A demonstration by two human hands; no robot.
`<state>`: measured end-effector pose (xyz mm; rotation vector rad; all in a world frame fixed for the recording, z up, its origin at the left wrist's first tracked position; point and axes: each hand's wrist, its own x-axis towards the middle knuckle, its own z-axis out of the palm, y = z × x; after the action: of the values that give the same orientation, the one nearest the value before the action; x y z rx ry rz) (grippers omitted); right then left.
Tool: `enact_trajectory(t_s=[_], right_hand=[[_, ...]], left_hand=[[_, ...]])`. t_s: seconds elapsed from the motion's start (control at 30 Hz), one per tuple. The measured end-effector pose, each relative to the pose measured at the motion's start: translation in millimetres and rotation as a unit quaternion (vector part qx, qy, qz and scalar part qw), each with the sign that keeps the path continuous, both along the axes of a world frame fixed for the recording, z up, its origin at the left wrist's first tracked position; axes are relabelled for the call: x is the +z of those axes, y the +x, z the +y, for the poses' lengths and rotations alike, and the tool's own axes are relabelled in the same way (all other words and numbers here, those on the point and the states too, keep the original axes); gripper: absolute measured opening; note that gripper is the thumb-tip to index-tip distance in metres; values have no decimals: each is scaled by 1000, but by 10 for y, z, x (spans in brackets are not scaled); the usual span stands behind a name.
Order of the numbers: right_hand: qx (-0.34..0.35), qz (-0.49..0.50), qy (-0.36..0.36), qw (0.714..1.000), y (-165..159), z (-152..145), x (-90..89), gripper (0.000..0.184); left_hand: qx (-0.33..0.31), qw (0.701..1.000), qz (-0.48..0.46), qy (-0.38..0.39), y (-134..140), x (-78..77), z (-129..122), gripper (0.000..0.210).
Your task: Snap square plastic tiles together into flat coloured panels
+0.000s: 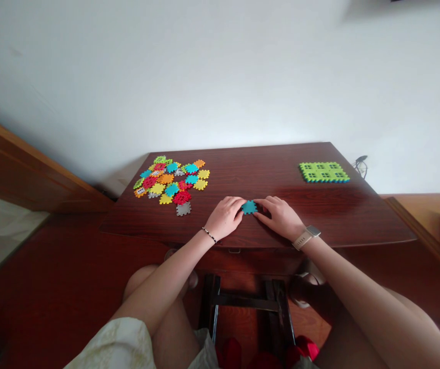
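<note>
A blue interlocking tile (250,207) with notched edges lies near the front middle of the dark wooden table, between my two hands. My left hand (226,213) grips its left edge with thumb and fingers. On the opposite edge, my right hand (277,215) holds it the same way. To the left spreads a loose pile of similar tiles (165,179) in red, yellow, orange, blue, green and grey. A grey tile (183,209) lies at the pile's near side. Over on the right sits a joined green panel (324,172) with window openings and blue showing along its lower edge.
The table (251,169) stands against a white wall. Black cables (361,165) hang by its right end. Below its front edge is a dark stool frame (246,301) between my legs. A wooden door (23,169) is at the left.
</note>
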<state>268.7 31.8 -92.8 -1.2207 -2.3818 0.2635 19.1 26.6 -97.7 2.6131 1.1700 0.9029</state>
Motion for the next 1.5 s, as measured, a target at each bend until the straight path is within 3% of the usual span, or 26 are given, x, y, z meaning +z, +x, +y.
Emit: enact_trajectory(t_s=[0.73,1.5], right_hand=[[-19,6,-1,1000,-20,-27,0,26],[-15,1,12,1000,-22,-34,4,26]], left_hand=[[6,999,29,-12,9,35,-39,41],[18,999,43,-21,22,59,-57,41]])
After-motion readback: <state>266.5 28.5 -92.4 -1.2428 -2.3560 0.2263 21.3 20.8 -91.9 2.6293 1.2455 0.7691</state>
